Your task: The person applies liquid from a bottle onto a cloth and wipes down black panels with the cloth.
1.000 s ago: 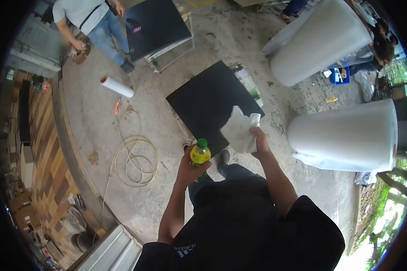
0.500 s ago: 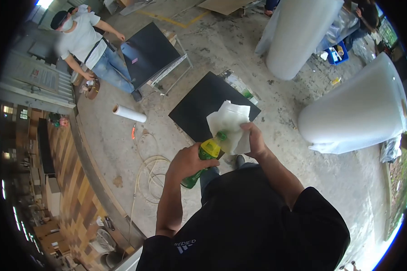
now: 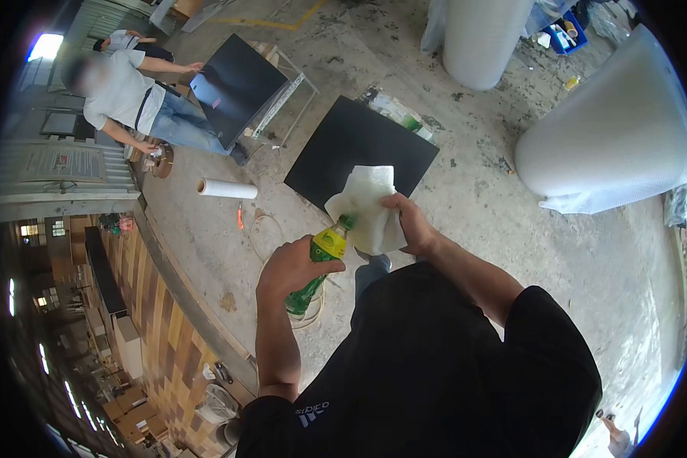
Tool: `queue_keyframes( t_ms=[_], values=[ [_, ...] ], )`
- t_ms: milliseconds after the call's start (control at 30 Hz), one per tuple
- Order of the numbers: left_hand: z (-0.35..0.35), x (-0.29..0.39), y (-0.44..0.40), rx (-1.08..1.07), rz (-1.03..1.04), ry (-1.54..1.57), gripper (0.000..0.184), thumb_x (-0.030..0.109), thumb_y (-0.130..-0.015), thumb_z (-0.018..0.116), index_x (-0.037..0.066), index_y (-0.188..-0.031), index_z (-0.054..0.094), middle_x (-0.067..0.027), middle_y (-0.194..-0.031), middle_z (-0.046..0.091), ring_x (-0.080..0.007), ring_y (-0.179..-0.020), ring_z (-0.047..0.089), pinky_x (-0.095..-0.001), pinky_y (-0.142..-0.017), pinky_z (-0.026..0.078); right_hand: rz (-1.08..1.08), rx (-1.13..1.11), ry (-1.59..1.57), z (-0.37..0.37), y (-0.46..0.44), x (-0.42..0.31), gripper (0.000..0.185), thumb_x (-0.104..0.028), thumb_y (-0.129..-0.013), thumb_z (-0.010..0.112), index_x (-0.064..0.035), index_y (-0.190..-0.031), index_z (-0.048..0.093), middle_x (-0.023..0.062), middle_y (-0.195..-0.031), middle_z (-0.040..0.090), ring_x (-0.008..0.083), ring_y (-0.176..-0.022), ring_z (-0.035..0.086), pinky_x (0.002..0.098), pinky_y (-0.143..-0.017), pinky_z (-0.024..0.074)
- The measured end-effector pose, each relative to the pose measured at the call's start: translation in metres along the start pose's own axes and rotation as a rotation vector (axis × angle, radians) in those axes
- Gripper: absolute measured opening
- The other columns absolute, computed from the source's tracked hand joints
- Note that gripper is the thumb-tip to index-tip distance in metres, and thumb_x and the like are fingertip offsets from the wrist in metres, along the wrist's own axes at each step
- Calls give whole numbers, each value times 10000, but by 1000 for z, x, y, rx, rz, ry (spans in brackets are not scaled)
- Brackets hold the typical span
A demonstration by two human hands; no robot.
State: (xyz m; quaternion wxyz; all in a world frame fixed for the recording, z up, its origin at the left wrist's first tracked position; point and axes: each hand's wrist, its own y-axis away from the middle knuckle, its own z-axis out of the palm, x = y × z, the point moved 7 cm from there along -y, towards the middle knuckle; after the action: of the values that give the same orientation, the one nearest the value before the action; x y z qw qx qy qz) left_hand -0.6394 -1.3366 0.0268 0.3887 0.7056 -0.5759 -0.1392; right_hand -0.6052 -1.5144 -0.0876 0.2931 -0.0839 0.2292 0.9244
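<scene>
My left hand (image 3: 290, 269) is wrapped around a green plastic bottle (image 3: 307, 296) with a yellow label. The bottle's neck tilts up and to the right, its green top close to a white cloth (image 3: 372, 206); whether they touch I cannot tell. Pinched at its right edge, the cloth hangs from my right hand (image 3: 412, 223). A faint greenish patch shows on it near the bottle top. Beyond the cloth lies a black square panel (image 3: 336, 145), partly covered by it from my view.
A person (image 3: 130, 88) stands by another black panel (image 3: 237, 84) on a metal stand. Large bubble-wrap rolls (image 3: 611, 122) stand at the right. On the floor lie a white film roll (image 3: 227, 188), an orange-handled tool (image 3: 240, 217) and a coiled hose (image 3: 263, 229).
Both hands, with the bottle and cloth, have shifted left in view. My view has tilted, moving the surroundings. The co-worker's raised arm still reaches to the far panel.
</scene>
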Motion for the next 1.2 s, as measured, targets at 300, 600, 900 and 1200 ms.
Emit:
queue_keyframes(
  t_ms=[300,600,900,1200],
  values=[
    [-3,-5,9,29,-55,-139,658,497,-740,847,46,-1188,674,-167,-1029,742,-350,-978,717,-414,-876,535,28,-5,6,5,2,10,642,-353,-949,464,-10,-1491,422,198,-1385,588,381,-1226,622,521,-1080,479],
    [8,-10,8,30,-90,-45,711,517,-722,858,60,-1227,654,-165,-1053,743,-360,-1007,714,-423,-897,538,82,-21,-82,-1,-1,17,654,-360,-929,496,-12,-1480,436,200,-1379,592,379,-1220,627,520,-1096,467],
    [80,-38,-20,146,138,389,800,417,-715,913,87,-1344,543,-180,-1112,720,-367,-1061,698,-426,-901,547,241,129,-148,-41,12,53,649,-342,-921,590,-24,-1469,449,178,-1330,627,345,-1165,660,499,-1030,526],
    [110,-85,-44,180,182,808,780,181,-708,951,64,-1354,530,-125,-1267,654,-243,-1177,641,-372,-1001,507,297,308,-280,-70,11,82,673,-271,-867,595,12,-1461,452,220,-1322,631,379,-1161,661,507,-1049,520]
  ],
)
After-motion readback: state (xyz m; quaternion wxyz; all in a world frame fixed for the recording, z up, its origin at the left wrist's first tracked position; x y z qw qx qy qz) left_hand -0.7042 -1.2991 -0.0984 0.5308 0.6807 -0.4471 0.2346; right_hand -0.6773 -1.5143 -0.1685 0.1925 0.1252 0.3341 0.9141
